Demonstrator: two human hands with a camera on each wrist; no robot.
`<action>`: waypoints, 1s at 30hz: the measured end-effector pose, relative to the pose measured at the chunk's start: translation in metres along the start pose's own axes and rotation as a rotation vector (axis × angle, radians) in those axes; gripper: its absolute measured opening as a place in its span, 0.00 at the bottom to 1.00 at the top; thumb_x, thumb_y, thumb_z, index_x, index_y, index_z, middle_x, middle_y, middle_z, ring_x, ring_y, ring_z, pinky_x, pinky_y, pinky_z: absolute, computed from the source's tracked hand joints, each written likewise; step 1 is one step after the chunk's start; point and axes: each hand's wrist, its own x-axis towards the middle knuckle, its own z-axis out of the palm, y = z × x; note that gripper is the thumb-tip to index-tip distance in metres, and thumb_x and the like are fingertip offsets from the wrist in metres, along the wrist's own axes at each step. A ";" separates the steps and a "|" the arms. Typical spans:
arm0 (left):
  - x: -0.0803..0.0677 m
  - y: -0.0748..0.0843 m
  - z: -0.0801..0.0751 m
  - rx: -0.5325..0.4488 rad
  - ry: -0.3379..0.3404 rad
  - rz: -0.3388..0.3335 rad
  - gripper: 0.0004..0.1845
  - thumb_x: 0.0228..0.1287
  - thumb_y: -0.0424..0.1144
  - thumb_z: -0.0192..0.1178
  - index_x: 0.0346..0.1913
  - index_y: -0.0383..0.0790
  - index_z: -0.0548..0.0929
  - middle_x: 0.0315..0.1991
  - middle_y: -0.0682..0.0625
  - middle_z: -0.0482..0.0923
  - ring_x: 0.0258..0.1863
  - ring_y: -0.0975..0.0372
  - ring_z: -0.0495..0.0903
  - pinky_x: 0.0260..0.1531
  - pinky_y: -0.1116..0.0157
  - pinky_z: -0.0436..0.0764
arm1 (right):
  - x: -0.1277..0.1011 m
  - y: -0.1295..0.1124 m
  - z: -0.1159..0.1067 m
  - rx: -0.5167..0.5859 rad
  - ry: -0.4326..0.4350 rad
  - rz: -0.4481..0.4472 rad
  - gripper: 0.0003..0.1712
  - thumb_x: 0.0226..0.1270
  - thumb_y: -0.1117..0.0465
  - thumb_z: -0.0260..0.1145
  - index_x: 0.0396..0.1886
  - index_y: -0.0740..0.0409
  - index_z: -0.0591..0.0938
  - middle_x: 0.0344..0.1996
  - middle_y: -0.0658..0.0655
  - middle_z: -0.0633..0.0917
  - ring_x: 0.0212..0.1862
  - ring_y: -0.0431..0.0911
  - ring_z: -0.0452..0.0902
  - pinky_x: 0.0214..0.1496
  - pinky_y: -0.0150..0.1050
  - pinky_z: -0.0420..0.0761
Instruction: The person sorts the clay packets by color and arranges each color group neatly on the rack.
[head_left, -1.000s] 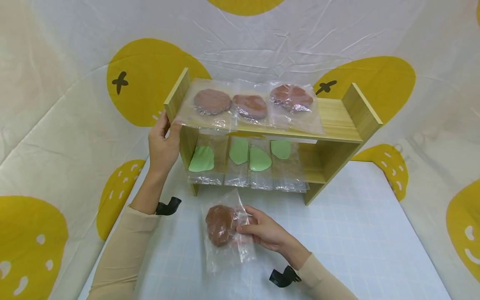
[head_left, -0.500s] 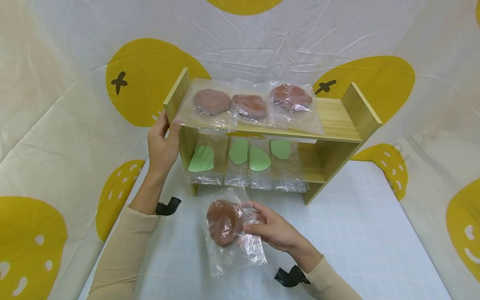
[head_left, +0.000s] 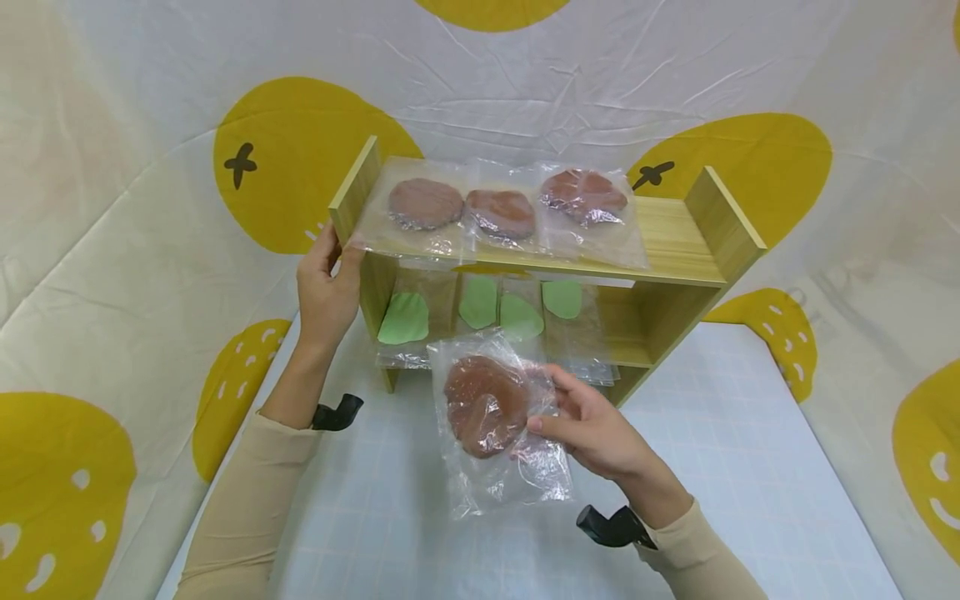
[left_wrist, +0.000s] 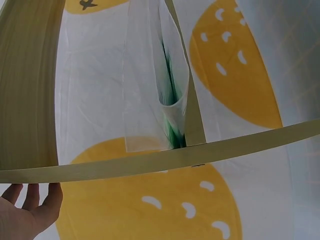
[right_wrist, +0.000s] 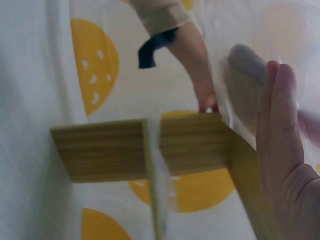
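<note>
My right hand [head_left: 600, 425] pinches a clear plastic bag with a round, flat brown patty [head_left: 486, 406] inside. The bag hangs in front of the lower shelf tier and overlaps it in the head view. Thumb and fingers hold its right side. The left hand [head_left: 327, 292] touches the left end of a wooden shelf [head_left: 678, 250]. Its fingertips rest against the side panel's outer face in the left wrist view. Three similar bagged patties [head_left: 426, 204] lie in a row on the top tier. Several bags with green leaf-like pieces [head_left: 405, 317] lie on the tier below.
The shelf stands on a pale blue, gridded tabletop [head_left: 750, 450]. Its raised right end panel [head_left: 723, 218] borders the bare right part of the top tier. A white cloth [head_left: 525, 83] with yellow shapes hangs behind and at both sides.
My right hand has moved up and to the right with the bagged patty, closer to the shelf. The left hand stays against the shelf's left end.
</note>
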 end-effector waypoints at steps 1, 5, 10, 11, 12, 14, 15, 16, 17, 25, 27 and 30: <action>0.000 0.001 0.000 -0.001 0.000 0.003 0.21 0.75 0.33 0.55 0.66 0.29 0.75 0.59 0.39 0.79 0.57 0.57 0.77 0.52 0.64 0.79 | 0.000 -0.006 -0.001 -0.010 0.002 -0.008 0.32 0.70 0.80 0.56 0.72 0.64 0.63 0.59 0.64 0.75 0.53 0.52 0.80 0.49 0.46 0.83; 0.000 0.000 0.000 0.004 -0.001 0.011 0.21 0.75 0.32 0.55 0.66 0.29 0.75 0.59 0.38 0.79 0.57 0.58 0.78 0.52 0.64 0.79 | 0.002 -0.031 -0.003 -0.054 -0.001 -0.045 0.33 0.70 0.82 0.53 0.73 0.65 0.61 0.59 0.65 0.74 0.53 0.55 0.80 0.46 0.54 0.83; 0.000 -0.002 0.001 0.004 0.001 0.015 0.21 0.75 0.32 0.55 0.67 0.29 0.75 0.59 0.38 0.79 0.56 0.57 0.78 0.51 0.65 0.79 | 0.001 -0.061 -0.008 -0.106 0.021 -0.090 0.34 0.69 0.82 0.54 0.73 0.64 0.61 0.59 0.64 0.74 0.53 0.56 0.80 0.44 0.57 0.82; 0.001 -0.002 0.001 0.002 0.002 0.015 0.21 0.75 0.32 0.55 0.67 0.29 0.75 0.59 0.38 0.79 0.56 0.57 0.78 0.51 0.65 0.79 | 0.000 -0.067 -0.009 -0.111 0.022 -0.104 0.34 0.69 0.82 0.54 0.73 0.64 0.61 0.59 0.64 0.74 0.54 0.56 0.80 0.44 0.57 0.82; 0.001 -0.002 0.001 0.001 0.003 0.013 0.21 0.75 0.32 0.55 0.66 0.29 0.75 0.59 0.39 0.79 0.56 0.57 0.78 0.50 0.65 0.79 | 0.000 -0.072 -0.011 -0.118 0.022 -0.118 0.34 0.69 0.82 0.54 0.73 0.64 0.61 0.59 0.63 0.74 0.54 0.56 0.80 0.44 0.56 0.82; 0.001 -0.002 0.001 -0.003 0.005 0.013 0.21 0.75 0.32 0.55 0.66 0.29 0.75 0.59 0.39 0.79 0.56 0.57 0.78 0.49 0.66 0.80 | 0.000 -0.083 -0.015 -0.127 0.017 -0.151 0.35 0.70 0.82 0.53 0.74 0.64 0.60 0.59 0.63 0.74 0.54 0.56 0.80 0.44 0.55 0.82; 0.001 -0.002 0.001 -0.004 0.006 0.011 0.21 0.75 0.32 0.55 0.66 0.28 0.75 0.59 0.39 0.79 0.56 0.58 0.78 0.49 0.66 0.80 | 0.000 -0.088 -0.017 -0.135 0.011 -0.174 0.35 0.70 0.82 0.53 0.74 0.66 0.59 0.59 0.64 0.74 0.54 0.56 0.80 0.45 0.55 0.82; 0.001 -0.002 0.000 -0.004 0.006 0.010 0.21 0.75 0.32 0.55 0.66 0.28 0.75 0.59 0.39 0.79 0.56 0.58 0.78 0.49 0.66 0.80 | 0.000 -0.094 -0.020 -0.140 0.006 -0.196 0.35 0.70 0.82 0.53 0.75 0.67 0.58 0.59 0.65 0.74 0.54 0.56 0.80 0.45 0.55 0.82; 0.001 -0.001 0.000 -0.001 0.007 0.008 0.21 0.75 0.32 0.55 0.66 0.28 0.75 0.59 0.39 0.79 0.56 0.58 0.78 0.49 0.66 0.80 | 0.000 -0.099 -0.022 -0.148 0.007 -0.216 0.35 0.71 0.82 0.52 0.75 0.68 0.57 0.59 0.65 0.74 0.54 0.56 0.80 0.45 0.54 0.82; 0.000 0.001 -0.001 0.025 -0.001 -0.010 0.21 0.75 0.33 0.55 0.67 0.29 0.75 0.60 0.39 0.79 0.57 0.57 0.78 0.51 0.63 0.80 | 0.001 -0.144 -0.036 -0.220 0.207 -0.308 0.34 0.69 0.86 0.47 0.74 0.71 0.60 0.57 0.66 0.77 0.52 0.54 0.82 0.45 0.47 0.83; 0.000 0.001 -0.001 0.027 -0.002 -0.011 0.21 0.76 0.33 0.54 0.67 0.29 0.74 0.60 0.40 0.78 0.58 0.56 0.77 0.51 0.64 0.80 | 0.003 -0.155 -0.041 -0.209 0.243 -0.327 0.34 0.68 0.86 0.46 0.73 0.72 0.61 0.57 0.67 0.77 0.51 0.55 0.82 0.46 0.46 0.83; -0.001 0.000 -0.001 0.024 -0.001 0.000 0.21 0.75 0.32 0.54 0.67 0.29 0.74 0.60 0.39 0.78 0.57 0.56 0.78 0.50 0.65 0.80 | 0.008 -0.169 -0.049 -0.142 0.259 -0.385 0.32 0.68 0.87 0.46 0.72 0.76 0.61 0.54 0.71 0.78 0.49 0.56 0.82 0.47 0.45 0.83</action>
